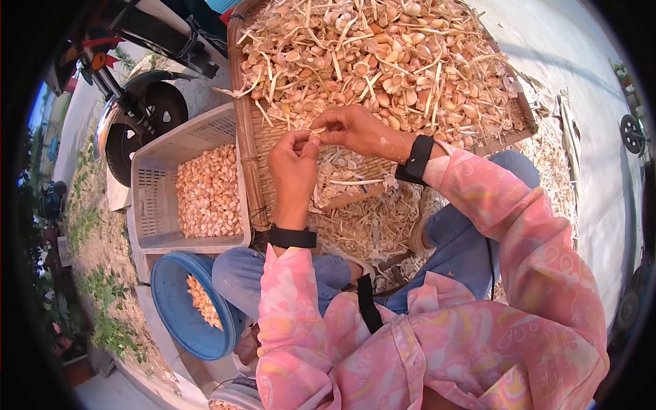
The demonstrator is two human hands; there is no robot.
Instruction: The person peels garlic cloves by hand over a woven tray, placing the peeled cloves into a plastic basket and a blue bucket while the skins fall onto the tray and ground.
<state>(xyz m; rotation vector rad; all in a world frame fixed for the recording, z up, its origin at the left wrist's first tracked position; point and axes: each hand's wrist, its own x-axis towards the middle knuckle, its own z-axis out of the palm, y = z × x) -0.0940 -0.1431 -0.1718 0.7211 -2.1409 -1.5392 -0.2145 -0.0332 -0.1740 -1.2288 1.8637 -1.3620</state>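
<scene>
Both hands meet over the near edge of a woven tray (250, 147). My left hand (294, 167) pinches a small pale garlic clove (315, 135) between thumb and fingers. From the right, my right hand (359, 131) closes its fingertips on the same clove. Just beyond them lies a large heap of garlic cloves (403, 61) mixed with dry skins and stalks. Fingers partly cover the clove, so its far side is hidden.
Left of the tray stands a plastic crate (154, 205) holding many cloves. Below it, a blue bucket (167, 304) contains more cloves. Skins and stalks (372, 222) litter the ground between my legs. A wheeled vehicle (147, 119) is parked at upper left.
</scene>
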